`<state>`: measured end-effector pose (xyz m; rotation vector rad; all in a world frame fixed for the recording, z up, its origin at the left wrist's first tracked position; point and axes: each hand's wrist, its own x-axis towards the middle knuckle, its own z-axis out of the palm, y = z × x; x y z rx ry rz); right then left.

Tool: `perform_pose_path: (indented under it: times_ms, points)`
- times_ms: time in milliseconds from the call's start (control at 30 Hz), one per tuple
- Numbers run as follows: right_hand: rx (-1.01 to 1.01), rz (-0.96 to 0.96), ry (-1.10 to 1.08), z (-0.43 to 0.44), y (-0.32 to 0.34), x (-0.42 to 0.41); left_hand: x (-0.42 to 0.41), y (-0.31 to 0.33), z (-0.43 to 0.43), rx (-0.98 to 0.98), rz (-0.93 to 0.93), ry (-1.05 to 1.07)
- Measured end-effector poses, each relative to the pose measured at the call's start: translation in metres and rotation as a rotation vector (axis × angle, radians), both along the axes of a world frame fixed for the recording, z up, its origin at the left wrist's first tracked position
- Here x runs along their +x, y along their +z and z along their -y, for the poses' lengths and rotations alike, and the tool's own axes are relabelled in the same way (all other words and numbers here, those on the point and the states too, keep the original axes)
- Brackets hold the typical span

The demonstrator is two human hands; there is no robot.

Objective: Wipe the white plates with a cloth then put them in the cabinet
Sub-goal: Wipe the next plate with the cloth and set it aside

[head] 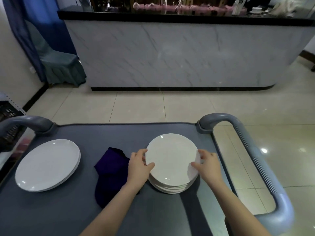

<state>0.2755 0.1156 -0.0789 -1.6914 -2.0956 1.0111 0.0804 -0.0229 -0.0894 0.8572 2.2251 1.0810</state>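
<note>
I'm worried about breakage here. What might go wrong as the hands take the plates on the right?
The left hand and right hand pinch the right plate stack only at its rims, so smooth plates might slip or shift. That stack sits near the right edge of the cart, so a dropped plate could reach the tiled floor.

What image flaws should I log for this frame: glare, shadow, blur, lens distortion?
Head view: wide-angle distortion bows the cart handle and marble counter; a glare spot sits on the floor tiles; the forearms cast a dark shadow on the cart top; the purple cloth reads nearly black; countertop items look soft; the white plate stack is sharp.
</note>
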Motion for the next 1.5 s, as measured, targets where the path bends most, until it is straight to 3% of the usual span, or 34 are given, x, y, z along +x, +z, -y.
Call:
perform_pose_path:
  times_ms: [433, 667, 867, 1100, 1333, 1500]
  points:
    - [-0.059, -0.177, -0.049, -0.006, -0.005, 0.003, -0.003, -0.008, 0.000, 0.032, 0.185, 0.157]
    - [-0.307, -0.633, -0.113, -0.002, 0.004, 0.001, -0.012, 0.007, 0.010, 0.144, 0.305, 0.204]
    - [-0.469, -0.861, -0.181, 0.023, 0.013, -0.041, -0.028, 0.020, 0.029, 0.206, 0.297, 0.218]
    - [-0.424, -0.830, -0.276, 0.035, 0.022, -0.069, -0.071, 0.025, 0.063, 0.175, 0.239, 0.082]
    - [-0.417, -0.792, -0.289, 0.043, 0.018, -0.086, -0.131, 0.008, 0.087, 0.095, 0.103, 0.243]
    - [-0.445, -0.737, -0.305, 0.041, 0.010, -0.099, -0.172, -0.012, 0.072, -0.032, 0.074, 0.212]
